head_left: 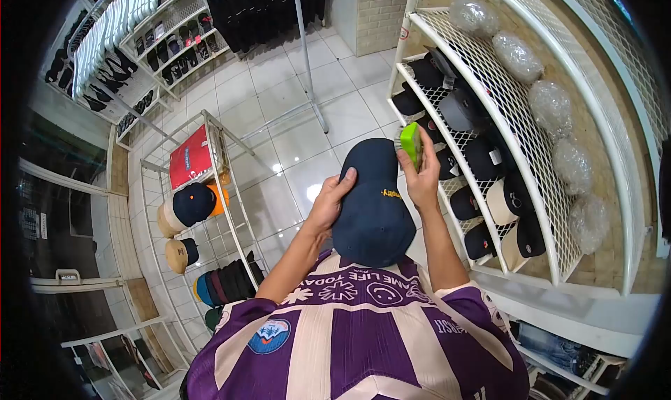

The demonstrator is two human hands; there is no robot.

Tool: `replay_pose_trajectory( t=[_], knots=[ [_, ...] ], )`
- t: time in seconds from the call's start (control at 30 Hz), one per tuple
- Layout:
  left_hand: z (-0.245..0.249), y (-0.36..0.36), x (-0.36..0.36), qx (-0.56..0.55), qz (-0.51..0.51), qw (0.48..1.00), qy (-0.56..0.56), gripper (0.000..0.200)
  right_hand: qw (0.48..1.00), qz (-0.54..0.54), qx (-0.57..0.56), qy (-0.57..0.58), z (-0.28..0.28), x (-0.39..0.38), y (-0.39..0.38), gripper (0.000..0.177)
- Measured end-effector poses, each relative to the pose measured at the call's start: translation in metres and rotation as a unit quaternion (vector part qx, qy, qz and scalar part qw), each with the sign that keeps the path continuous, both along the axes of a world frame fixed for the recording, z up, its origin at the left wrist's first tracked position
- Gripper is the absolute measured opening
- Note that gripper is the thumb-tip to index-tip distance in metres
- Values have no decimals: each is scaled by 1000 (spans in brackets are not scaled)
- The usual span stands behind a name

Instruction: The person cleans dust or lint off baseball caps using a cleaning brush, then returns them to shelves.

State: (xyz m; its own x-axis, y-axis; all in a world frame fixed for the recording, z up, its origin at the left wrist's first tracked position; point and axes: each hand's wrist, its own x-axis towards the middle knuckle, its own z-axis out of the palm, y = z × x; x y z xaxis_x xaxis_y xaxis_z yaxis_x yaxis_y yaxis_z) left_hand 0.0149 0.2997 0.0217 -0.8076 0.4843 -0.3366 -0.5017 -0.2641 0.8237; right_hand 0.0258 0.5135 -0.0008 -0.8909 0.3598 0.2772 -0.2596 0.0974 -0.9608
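In front of my chest is a navy baseball cap [374, 222] with yellow lettering on its front, its brim pointing away from me. My left hand [328, 203] grips the cap's left side, thumb on top where brim meets crown and the other fingers hidden beneath. A bright green brush [410, 144] is pinched in my right hand [421, 173], just right of the brim, its bristles facing the cap.
White mesh shelves [517, 138] on the right hold several caps and clear plastic-wrapped domes [550, 106]. A white wire rack [234, 222] at left carries a red package [190, 157] and more caps [193, 204]. Clothes rails and a metal stand [307, 64] are farther back on the tiled floor.
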Motion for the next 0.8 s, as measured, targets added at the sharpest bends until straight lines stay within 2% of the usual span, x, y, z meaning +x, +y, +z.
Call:
replay_pose_trajectory(
  t=[0.03,0.1,0.13,0.17,0.23,0.27,0.3,0.37,0.43,0.5,0.53,0.57,0.63,0.67,0.7,0.77,0.8],
  knots=[
    [6,1,-1,1,-3,1000,2,47,1000,10,-11,13,4,-2,0,64],
    [20,0,-3,83,82,993,-17,49,991,97,76,61,12,15,-10,64],
    [30,-5,-6,111,59,992,-7,48,988,141,29,54,16,22,-15,65],
    [22,-9,-6,113,58,992,-8,48,988,141,31,53,13,22,-12,65],
    [-5,-10,-5,138,13,990,-17,49,995,97,-37,1,5,14,0,62],
    [-14,-8,-1,147,-8,989,-11,48,1000,14,-17,13,2,8,2,59],
    [-13,-4,3,148,-8,989,-12,48,997,-51,-48,19,1,0,-1,51],
    [-6,4,5,131,57,990,-2,47,988,-71,-136,7,2,2,3,46],
    [1,0,0,136,48,990,10,47,972,-36,-231,35,2,13,10,47],
    [12,-2,-1,162,83,983,6,48,938,60,-338,38,14,26,12,49],
    [3,-4,-3,151,91,984,12,49,914,137,-382,-15,13,32,23,55],
    [-2,-4,-1,149,91,985,10,49,913,136,-384,-17,8,32,24,55],
    [-8,0,0,45,65,996,41,47,950,197,-243,-22,2,25,29,62],
    [-12,-3,-3,27,42,997,63,35,952,215,-217,-36,4,24,37,64],
    [-9,-9,-7,29,43,997,64,35,952,216,-215,-35,14,24,42,64],
    [6,-21,-13,-71,-87,979,170,22,969,240,-45,-39,38,24,46,66],
    [15,-22,-14,-102,-117,968,199,19,967,252,31,-30,48,21,46,64]
  ],
)
